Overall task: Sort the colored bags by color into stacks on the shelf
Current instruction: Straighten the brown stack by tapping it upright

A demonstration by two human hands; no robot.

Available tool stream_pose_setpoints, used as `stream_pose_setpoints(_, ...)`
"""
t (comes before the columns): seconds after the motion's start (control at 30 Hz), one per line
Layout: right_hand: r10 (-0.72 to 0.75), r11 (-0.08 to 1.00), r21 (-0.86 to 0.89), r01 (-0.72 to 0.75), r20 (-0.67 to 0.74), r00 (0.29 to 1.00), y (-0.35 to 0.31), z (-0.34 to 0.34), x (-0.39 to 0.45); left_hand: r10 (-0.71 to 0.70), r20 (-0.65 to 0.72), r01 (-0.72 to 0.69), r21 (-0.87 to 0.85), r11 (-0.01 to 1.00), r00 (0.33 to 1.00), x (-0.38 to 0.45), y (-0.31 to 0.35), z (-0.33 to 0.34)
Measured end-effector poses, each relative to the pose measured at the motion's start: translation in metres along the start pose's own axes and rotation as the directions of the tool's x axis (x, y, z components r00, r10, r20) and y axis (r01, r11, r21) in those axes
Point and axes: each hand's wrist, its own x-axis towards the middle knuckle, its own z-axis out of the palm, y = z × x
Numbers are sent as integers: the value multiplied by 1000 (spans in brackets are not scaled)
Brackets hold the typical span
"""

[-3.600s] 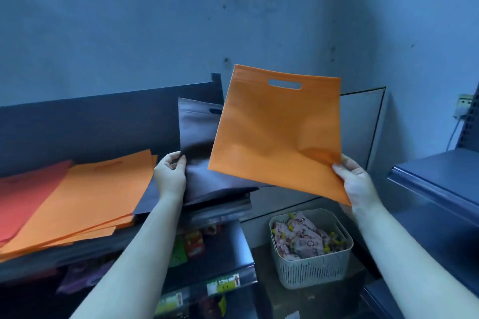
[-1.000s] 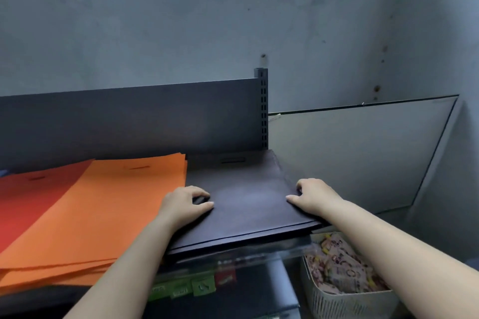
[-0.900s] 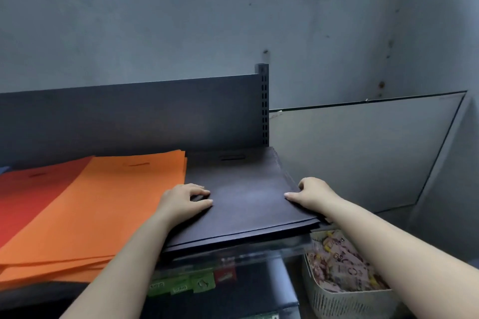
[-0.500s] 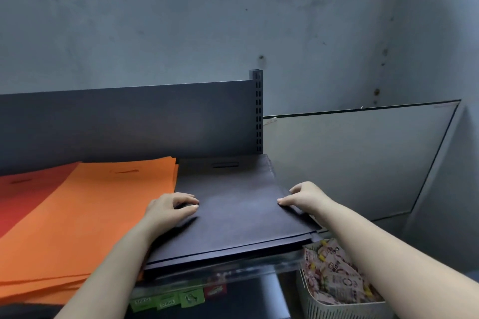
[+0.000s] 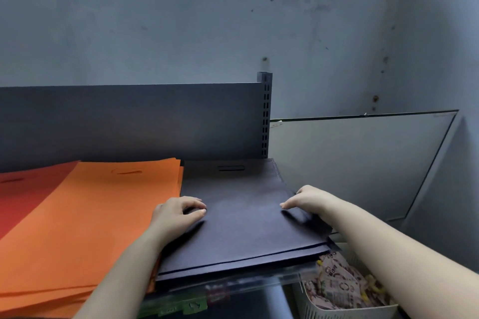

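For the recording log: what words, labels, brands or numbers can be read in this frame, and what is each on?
Nothing is legible.
Green and red price tags on the lower shelf edge: blurred.
Snack packets in the white basket: printed marks, too small to read.
Orange stack, dark stack: no print.

Three bag stacks side by side on the shelf (image 5: 233,283).

The left stack (image 5: 23,199) lies partly under the middle stack (image 5: 85,220); the right stack (image 5: 241,215) lies beside it at the shelf's end. Both hands rest on the right stack: left hand (image 5: 176,215) at its left edge, right hand (image 5: 308,202) at its right. A basket (image 5: 344,311) sits below right.
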Motion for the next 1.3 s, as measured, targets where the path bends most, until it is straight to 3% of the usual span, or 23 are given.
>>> stream_pose_setpoints(0.5,34,989,145,-36,16,999,3,-1,-11,2,18,-2,12,1000,1000,-1,1,-3)
stream_pose_setpoints(0.67,95,942,298,-153,198,975,8,-5,-22,4,30,-4,-11,1000,1000,-2,2,-4)
stream_pose_setpoints(0.73,51,921,355,-159,295,954,8,-1,-28,-7,28,8,-30,1000,1000,-2,2,-5)
stream_pose_setpoints(0.9,-156,835,544,82,90,984,11,10,-29,-18,3,18,-242,970,1000,-3,1,-5)
stream_pose_setpoints(1.07,-320,766,583,272,-22,947,11,7,-36,-22,-22,16,-256,967,1000,-4,-2,-7)
stream_pose_setpoints(1.3,-356,737,575,356,-118,927,19,-26,-38,-65,-21,54,-346,937,998,-3,-2,-8)
